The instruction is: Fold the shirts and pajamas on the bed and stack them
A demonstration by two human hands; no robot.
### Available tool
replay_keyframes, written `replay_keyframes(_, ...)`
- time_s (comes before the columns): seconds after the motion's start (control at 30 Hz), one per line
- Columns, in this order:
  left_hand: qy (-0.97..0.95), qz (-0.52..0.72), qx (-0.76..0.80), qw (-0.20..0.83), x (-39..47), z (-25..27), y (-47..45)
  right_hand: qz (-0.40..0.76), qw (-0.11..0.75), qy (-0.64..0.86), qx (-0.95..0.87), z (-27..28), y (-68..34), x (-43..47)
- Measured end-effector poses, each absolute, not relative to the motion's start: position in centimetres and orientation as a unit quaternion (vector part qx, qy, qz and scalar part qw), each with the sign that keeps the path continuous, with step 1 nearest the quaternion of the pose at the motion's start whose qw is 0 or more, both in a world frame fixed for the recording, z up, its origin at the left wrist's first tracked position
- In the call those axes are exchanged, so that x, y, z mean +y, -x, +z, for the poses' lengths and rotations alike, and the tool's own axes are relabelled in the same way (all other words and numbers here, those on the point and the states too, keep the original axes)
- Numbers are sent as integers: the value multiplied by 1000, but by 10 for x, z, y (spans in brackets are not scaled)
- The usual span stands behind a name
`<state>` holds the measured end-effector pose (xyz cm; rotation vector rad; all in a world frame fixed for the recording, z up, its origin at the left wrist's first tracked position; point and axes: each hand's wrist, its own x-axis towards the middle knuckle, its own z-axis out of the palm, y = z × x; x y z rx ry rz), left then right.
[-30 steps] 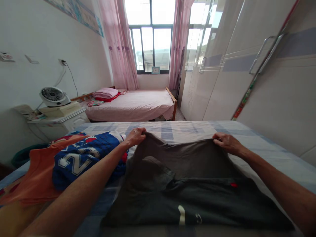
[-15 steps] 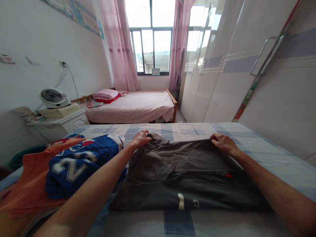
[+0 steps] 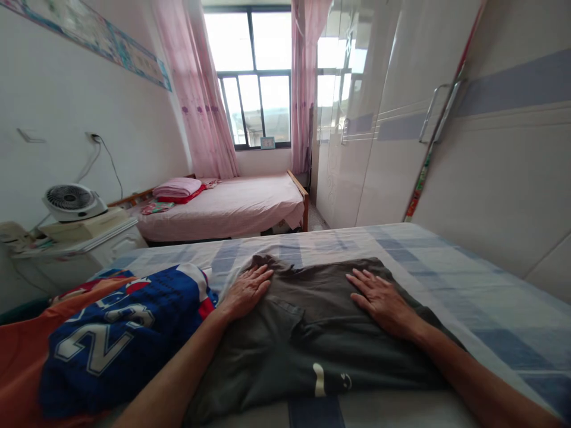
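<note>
While both palms press down on dark cloth in the lower middle of the frame, neither hand grips anything. The left hand [image 3: 247, 289] lies flat on the upper left part of the garment [image 3: 330, 330], its fingers extended and close to one another, pointing up and to the right. The right hand [image 3: 382, 297] rests flat near the garment's upper right corner, fingers spread wider and pointing up and to the left.

The garment is spread on the checked sheet [image 3: 482, 309], wrinkled at its upper left corner, with a pale print [image 3: 319, 380] near its lower edge, at bottom centre. At the lower left, just beside the left forearm, a blue jersey [image 3: 111, 339] numbered 23 lies rumpled over an orange cloth [image 3: 18, 351].

Toward the left edge, a fan [image 3: 71, 201] sits on a box [image 3: 82, 224] atop a cabinet [image 3: 111, 244]. Above centre, a pink bed [image 3: 232, 208] carries folded bedding [image 3: 177, 187] at its left end, below a window [image 3: 267, 47] framed by pink curtains [image 3: 196, 107]. A glossy wardrobe [image 3: 388, 148] fills the upper right.
</note>
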<state>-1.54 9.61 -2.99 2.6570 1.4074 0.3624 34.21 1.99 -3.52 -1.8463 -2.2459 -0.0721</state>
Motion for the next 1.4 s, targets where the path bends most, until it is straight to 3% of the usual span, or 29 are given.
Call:
replay_keyframes(0.1, -852, 105, 512, 32, 110, -36, 24, -35, 87, 677, -730, -52, -354, 25)
replay_keyframes(0.67, -829, 176, 530, -2, 113, -36, 26, -81, 107, 684, -717, -66, -371, 33)
replay_keyframes(0.8, -865, 196, 459, -44, 115, -20, 9, -78, 103, 681, -721, -66, -373, 33)
replay_keyframes(1.0, -919, 110, 378, -9, 141, 4, -24, -76, 106, 680, -722, -66, -374, 33)
replay_keyframes(1.4, -823, 163, 542, -50, 157, -30, -32, -64, 116, 682, -720, -61, -371, 29)
